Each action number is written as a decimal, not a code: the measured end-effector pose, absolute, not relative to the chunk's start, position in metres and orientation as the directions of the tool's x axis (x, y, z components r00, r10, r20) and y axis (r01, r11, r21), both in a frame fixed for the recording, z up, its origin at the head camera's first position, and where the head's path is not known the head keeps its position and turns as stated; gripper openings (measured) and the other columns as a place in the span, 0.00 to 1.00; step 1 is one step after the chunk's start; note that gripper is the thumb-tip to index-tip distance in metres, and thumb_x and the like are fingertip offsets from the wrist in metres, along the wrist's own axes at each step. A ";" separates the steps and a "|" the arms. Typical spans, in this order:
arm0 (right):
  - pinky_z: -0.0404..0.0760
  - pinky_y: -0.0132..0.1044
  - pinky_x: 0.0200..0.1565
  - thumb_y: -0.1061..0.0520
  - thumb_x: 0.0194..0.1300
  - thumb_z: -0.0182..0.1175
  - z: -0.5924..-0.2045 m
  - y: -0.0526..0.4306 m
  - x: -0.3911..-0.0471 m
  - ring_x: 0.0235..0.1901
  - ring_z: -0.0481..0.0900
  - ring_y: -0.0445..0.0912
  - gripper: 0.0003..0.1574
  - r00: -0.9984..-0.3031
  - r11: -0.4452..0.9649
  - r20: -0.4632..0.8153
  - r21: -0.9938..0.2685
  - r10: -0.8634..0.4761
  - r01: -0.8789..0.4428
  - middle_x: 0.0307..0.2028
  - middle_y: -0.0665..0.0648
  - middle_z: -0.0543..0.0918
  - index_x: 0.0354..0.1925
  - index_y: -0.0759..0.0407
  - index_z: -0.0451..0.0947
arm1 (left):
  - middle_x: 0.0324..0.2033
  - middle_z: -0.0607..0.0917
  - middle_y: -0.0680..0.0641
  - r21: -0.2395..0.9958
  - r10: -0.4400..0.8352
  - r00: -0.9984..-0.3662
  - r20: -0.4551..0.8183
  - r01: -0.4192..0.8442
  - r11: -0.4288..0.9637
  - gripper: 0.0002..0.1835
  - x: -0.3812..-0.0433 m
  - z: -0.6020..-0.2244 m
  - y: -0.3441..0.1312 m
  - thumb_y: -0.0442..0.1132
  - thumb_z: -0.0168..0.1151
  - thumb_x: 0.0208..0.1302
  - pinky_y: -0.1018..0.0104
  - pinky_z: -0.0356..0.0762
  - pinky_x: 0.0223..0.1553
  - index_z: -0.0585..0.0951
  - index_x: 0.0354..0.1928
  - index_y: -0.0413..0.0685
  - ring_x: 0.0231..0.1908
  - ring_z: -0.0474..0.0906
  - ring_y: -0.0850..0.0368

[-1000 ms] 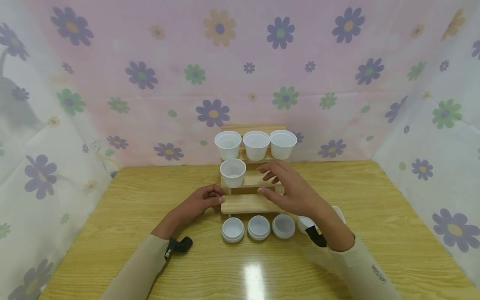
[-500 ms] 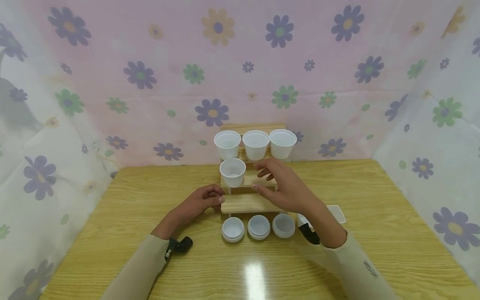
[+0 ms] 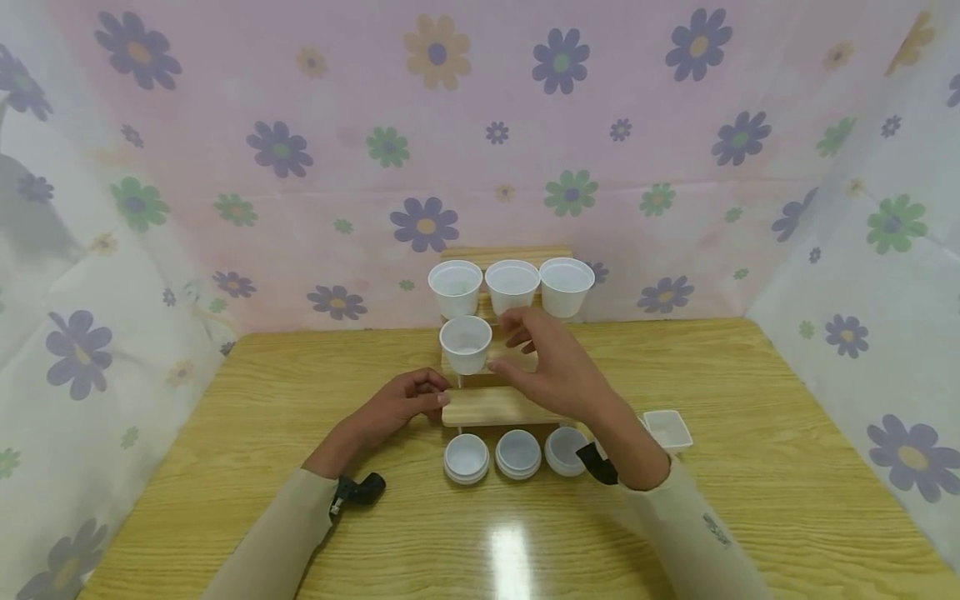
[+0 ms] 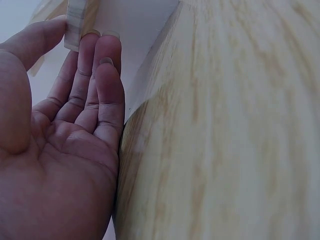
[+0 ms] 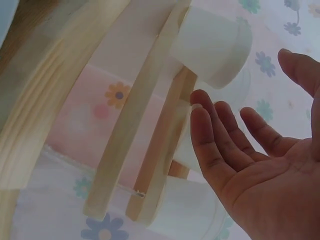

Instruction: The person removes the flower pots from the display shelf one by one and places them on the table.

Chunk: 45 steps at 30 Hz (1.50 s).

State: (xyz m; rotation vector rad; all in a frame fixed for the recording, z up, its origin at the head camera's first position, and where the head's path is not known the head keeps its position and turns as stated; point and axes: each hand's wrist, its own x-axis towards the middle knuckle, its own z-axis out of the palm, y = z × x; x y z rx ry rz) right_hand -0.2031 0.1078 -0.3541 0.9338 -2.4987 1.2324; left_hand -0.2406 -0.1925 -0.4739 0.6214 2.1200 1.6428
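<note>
A stepped wooden rack (image 3: 502, 406) stands at the far middle of the table. Its front board has its left end between the thumb and fingers of my left hand (image 3: 397, 408); the left wrist view shows this pinch on the board end (image 4: 76, 25). One white plastic cup (image 3: 467, 358) sits upright at the left of the middle step. Just to its right is my right hand (image 3: 558, 362), thumb and fingers spread apart and holding nothing. In the right wrist view those fingers (image 5: 205, 135) are close to the cup (image 5: 212, 47); whether they touch cannot be told.
Three more white cups (image 3: 566, 292) line the upper step. In front of the rack stand several low white jars (image 3: 467, 462) in a row, one partly behind my right wrist. A small white square dish (image 3: 667, 429) lies to the right. Flowered cloth (image 3: 337, 167) hangs behind.
My right hand has moved left along the middle step toward the cup, uncovering the square dish. My left hand has stayed at the front board's end.
</note>
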 end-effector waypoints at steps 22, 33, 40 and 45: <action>0.84 0.50 0.59 0.55 0.59 0.82 -0.359 0.074 -0.209 0.54 0.85 0.55 0.39 -0.831 0.436 0.463 -0.708 -0.307 -0.556 0.53 0.62 0.83 0.60 0.67 0.74 | 0.40 0.84 0.43 0.967 0.557 -0.830 -0.028 0.118 0.225 0.15 -0.244 -0.475 -0.192 0.46 0.62 0.80 0.56 0.83 0.48 0.79 0.58 0.44 0.41 0.83 0.45; 0.82 0.47 0.60 0.53 0.61 0.81 -0.367 0.068 -0.209 0.55 0.84 0.55 0.42 -0.851 0.460 0.442 -0.715 -0.285 -0.526 0.57 0.61 0.82 0.65 0.66 0.72 | 0.39 0.84 0.42 0.968 0.552 -0.833 -0.032 0.113 0.226 0.14 -0.242 -0.471 -0.190 0.44 0.61 0.81 0.56 0.82 0.48 0.79 0.58 0.43 0.40 0.83 0.44; 0.81 0.47 0.60 0.55 0.61 0.81 -0.372 0.065 -0.213 0.57 0.83 0.54 0.42 -0.858 0.449 0.426 -0.731 -0.286 -0.513 0.57 0.60 0.83 0.66 0.64 0.72 | 0.39 0.84 0.42 0.968 0.552 -0.833 -0.033 0.111 0.226 0.14 -0.243 -0.473 -0.191 0.44 0.62 0.81 0.55 0.83 0.48 0.79 0.58 0.43 0.40 0.83 0.44; 0.82 0.48 0.57 0.56 0.59 0.81 -0.377 0.063 -0.213 0.54 0.84 0.54 0.42 -0.852 0.451 0.450 -0.723 -0.268 -0.523 0.55 0.61 0.83 0.65 0.65 0.72 | 0.39 0.85 0.43 0.968 0.557 -0.830 -0.029 0.117 0.224 0.15 -0.242 -0.475 -0.192 0.44 0.61 0.81 0.55 0.83 0.48 0.79 0.58 0.43 0.40 0.84 0.45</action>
